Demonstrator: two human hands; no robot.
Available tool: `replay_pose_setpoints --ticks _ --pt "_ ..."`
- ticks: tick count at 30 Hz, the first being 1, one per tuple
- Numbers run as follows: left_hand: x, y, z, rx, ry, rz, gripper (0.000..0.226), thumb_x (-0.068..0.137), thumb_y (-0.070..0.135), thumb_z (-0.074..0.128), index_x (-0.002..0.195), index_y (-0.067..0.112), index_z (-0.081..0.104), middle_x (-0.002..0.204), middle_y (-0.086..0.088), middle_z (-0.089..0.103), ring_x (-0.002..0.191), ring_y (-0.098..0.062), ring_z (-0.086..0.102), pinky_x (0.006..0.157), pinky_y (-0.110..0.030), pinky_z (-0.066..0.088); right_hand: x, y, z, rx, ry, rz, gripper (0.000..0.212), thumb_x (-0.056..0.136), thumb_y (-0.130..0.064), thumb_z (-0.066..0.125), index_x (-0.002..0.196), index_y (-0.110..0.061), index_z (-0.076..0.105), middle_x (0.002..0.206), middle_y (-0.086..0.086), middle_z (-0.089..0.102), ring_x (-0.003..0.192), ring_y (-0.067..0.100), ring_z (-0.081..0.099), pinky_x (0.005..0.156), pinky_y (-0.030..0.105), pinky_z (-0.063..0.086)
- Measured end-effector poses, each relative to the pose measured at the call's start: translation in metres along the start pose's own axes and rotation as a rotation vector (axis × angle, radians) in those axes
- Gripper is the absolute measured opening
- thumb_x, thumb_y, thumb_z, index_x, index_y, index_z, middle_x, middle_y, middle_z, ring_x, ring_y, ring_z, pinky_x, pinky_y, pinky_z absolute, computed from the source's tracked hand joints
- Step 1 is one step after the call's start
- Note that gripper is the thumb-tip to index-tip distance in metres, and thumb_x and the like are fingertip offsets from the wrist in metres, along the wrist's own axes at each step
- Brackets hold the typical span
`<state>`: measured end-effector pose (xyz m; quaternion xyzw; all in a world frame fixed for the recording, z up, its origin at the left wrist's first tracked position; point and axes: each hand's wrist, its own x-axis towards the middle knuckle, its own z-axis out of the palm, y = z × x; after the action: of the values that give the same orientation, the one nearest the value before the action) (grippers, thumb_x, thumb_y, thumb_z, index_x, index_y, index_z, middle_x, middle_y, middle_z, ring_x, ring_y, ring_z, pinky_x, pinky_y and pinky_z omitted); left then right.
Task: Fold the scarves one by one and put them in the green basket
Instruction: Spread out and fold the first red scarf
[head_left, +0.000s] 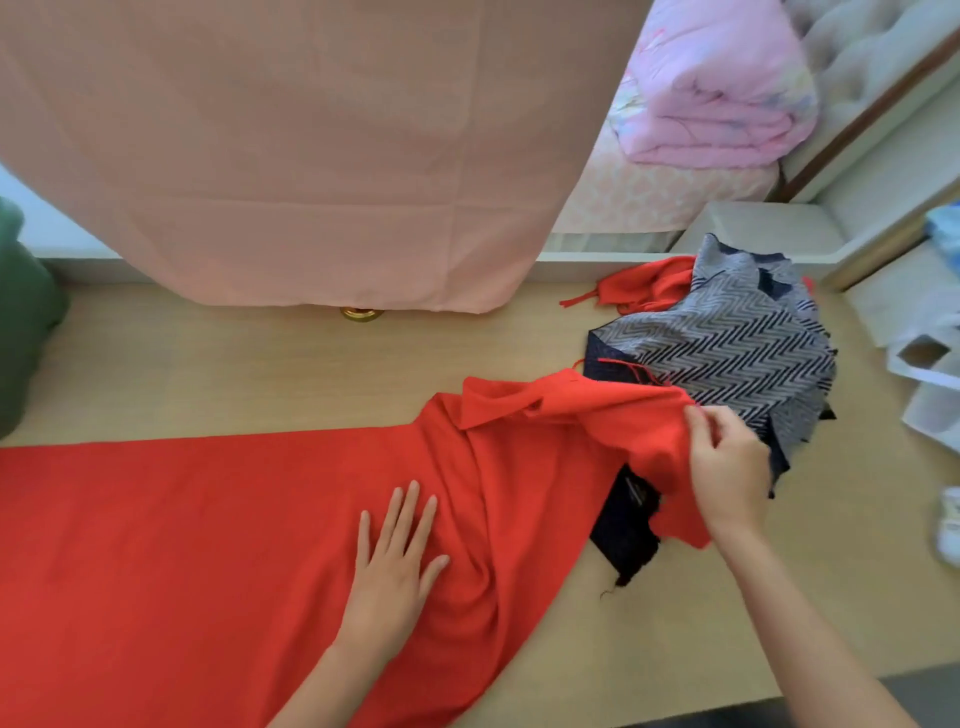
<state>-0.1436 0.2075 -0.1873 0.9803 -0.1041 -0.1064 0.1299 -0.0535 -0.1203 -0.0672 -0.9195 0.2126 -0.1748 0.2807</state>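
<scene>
Soft red scarf (208, 519) is pressed flat under the outspread left hand (395, 561) while its limp corner, best taken at the edge, is pinched by the right hand (727, 467).

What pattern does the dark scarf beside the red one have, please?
The patterned scarf has a navy-and-grey zigzag weave; the head view shows it.

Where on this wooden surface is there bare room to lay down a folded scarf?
Bare wood runs between the pink cloth and the red scarf, from the green basket to the chevron scarf. A second patch lies front right, between the red scarf and the right forearm. Crowded: the chevron scarf's pile.
</scene>
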Motion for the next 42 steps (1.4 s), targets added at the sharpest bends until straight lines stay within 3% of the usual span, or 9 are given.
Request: replay_pose_setpoints --ticks 6,10,15,21,25,30,33,37,42 --pt "0.015 0.033 -0.025 -0.214 0.079 -0.091 0.064 0.101 0.052 0.012 0.141 0.014 0.044 0.148 -0.011 0.043 0.139 -0.019 0.027 0.115 -0.034 0.006 0.020 0.034 -0.059 0.103 0.018 0.104 0.021 0.096 -0.022 0.055 0.090 -0.005 0.065 0.080 0.008 0.063 0.078 0.023 0.056 0.067 0.030 0.036" --pt "0.040 0.069 -0.028 -0.329 0.114 -0.069 0.069 0.097 0.060 0.019 0.140 0.012 0.046 0.141 -0.009 0.051 0.130 -0.019 0.043 0.109 -0.030 0.022 0.016 0.054 -0.078 0.206 0.021 0.151 0.017 0.096 -0.020 0.056 0.090 -0.006 0.065 0.084 0.011 0.066 0.077 0.012 0.056 0.063 0.010 0.038" --pt "0.069 0.110 -0.026 -0.439 0.058 -0.050 0.067 0.088 0.030 0.065 0.145 0.009 0.036 0.143 -0.010 0.047 0.132 -0.026 0.046 0.107 -0.034 0.035 0.034 0.073 -0.116 0.138 0.148 0.155 0.025 0.099 -0.030 0.050 0.099 -0.009 0.065 0.092 0.006 0.065 0.089 0.020 0.056 0.078 0.030 0.040" --pt "0.076 0.127 -0.011 -0.307 0.072 -0.023 0.067 0.081 0.018 0.075 0.141 0.009 0.046 0.146 -0.015 0.043 0.130 -0.032 0.047 0.103 -0.044 0.041 0.094 0.100 -0.138 0.034 0.304 0.185 0.028 0.097 -0.019 0.045 0.115 -0.005 0.061 0.114 0.017 0.061 0.109 0.033 0.051 0.092 0.036 0.037" --pt "0.071 0.122 0.000 -0.183 0.124 0.070 0.074 0.066 0.019 0.087 0.132 0.008 0.056 0.139 -0.019 0.051 0.122 -0.034 0.056 0.093 -0.052 0.048 0.078 0.114 -0.104 -0.071 0.216 0.183 0.040 0.092 -0.010 0.049 0.132 -0.004 0.051 0.132 0.022 0.048 0.125 0.036 0.038 0.108 0.041 0.025" --pt "0.053 0.122 0.004 -0.156 0.181 0.231 0.069 0.061 0.040 0.086 0.122 0.018 0.062 0.135 -0.009 0.055 0.126 -0.024 0.044 0.107 -0.039 0.028 -0.057 0.094 -0.025 -0.095 -0.118 -0.052 0.019 0.089 -0.021 0.061 0.105 -0.014 0.069 0.105 0.000 0.061 0.101 0.021 0.048 0.092 0.031 0.040" --pt "0.036 0.127 0.011 -0.171 0.128 0.311 0.064 0.049 0.049 0.085 0.104 0.023 0.065 0.118 -0.001 0.058 0.108 -0.022 0.052 0.096 -0.034 0.031 -0.111 0.074 0.009 0.026 -0.279 0.169 0.019 0.090 -0.031 0.063 0.105 -0.020 0.068 0.100 -0.012 0.061 0.099 0.009 0.046 0.085 0.028 0.043" --pt "0.025 0.133 0.016 -0.175 0.109 0.327 0.042 0.053 0.044 0.080 0.088 0.027 0.063 0.099 0.004 0.057 0.090 -0.020 0.050 0.090 -0.035 0.032 -0.120 0.045 0.033 0.146 -0.261 0.455 0.022 0.087 -0.038 0.065 0.099 -0.019 0.068 0.096 -0.006 0.060 0.099 0.013 0.048 0.085 0.029 0.040" --pt "0.020 0.144 0.001 -0.407 0.016 0.299 0.013 0.080 0.045 0.050 0.076 0.034 0.056 0.078 0.020 0.055 0.080 -0.001 0.047 0.088 -0.023 0.030 -0.113 0.024 0.035 0.626 -0.117 0.827 0.013 0.086 -0.013 0.067 0.082 -0.021 0.058 0.094 0.005 0.065 0.089 0.020 0.059 0.079 0.029 0.045"
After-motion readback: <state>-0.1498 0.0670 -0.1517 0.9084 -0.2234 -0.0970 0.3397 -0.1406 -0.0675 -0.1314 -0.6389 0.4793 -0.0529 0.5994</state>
